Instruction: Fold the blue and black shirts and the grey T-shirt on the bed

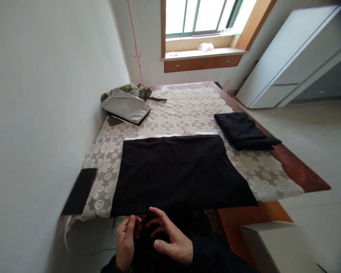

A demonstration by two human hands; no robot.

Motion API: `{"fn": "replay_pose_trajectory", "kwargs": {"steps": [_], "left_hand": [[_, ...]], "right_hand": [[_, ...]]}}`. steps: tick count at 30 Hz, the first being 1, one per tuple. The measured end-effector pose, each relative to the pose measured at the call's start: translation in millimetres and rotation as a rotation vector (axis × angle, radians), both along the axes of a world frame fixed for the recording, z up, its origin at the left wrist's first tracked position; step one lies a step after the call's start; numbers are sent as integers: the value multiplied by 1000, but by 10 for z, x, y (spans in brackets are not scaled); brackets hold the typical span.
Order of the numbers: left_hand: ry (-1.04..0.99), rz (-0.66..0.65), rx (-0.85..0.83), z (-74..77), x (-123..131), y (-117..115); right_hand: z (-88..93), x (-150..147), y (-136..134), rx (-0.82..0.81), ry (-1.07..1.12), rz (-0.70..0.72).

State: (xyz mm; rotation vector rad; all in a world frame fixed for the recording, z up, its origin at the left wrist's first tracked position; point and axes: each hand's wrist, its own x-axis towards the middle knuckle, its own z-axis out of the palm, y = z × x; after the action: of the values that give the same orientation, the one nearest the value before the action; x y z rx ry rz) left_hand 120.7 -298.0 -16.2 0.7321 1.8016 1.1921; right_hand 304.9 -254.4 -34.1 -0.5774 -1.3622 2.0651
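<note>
A black garment point(176, 170) lies spread flat, with a white strip along its far edge. Its near edge reaches the front of the table, and I cannot tell its exact kind. My left hand point(125, 239) is at that near edge, left of the middle, its thumb and fingers closed at the hem. Just to the right, my right hand point(172, 239) has its fingers apart and holds nothing. Its fingertips are close to the same hem.
A lace tablecloth point(184, 110) covers the table. Grey and green clothes point(127, 106) lie at the far left, and a folded dark stack point(244, 131) at the right. A black flat object point(80, 191) is by the wall. A white box point(281, 246) stands at lower right.
</note>
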Motion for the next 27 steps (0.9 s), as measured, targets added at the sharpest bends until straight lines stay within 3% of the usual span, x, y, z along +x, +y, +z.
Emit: {"fn": "replay_pose_trajectory", "kwargs": {"steps": [4, 13, 20, 27], "left_hand": [[-40, -99, 72, 91, 26, -48], [-48, -82, 19, 188, 107, 6], [30, -2, 49, 126, 81, 36], [-2, -236, 66, 239, 240, 138]], "right_hand": [[-3, 58, 5, 65, 8, 3], [-22, 125, -6, 23, 18, -41], [-53, 209, -12, -2, -14, -75], [-44, 292, 9, 10, -16, -114]]}}
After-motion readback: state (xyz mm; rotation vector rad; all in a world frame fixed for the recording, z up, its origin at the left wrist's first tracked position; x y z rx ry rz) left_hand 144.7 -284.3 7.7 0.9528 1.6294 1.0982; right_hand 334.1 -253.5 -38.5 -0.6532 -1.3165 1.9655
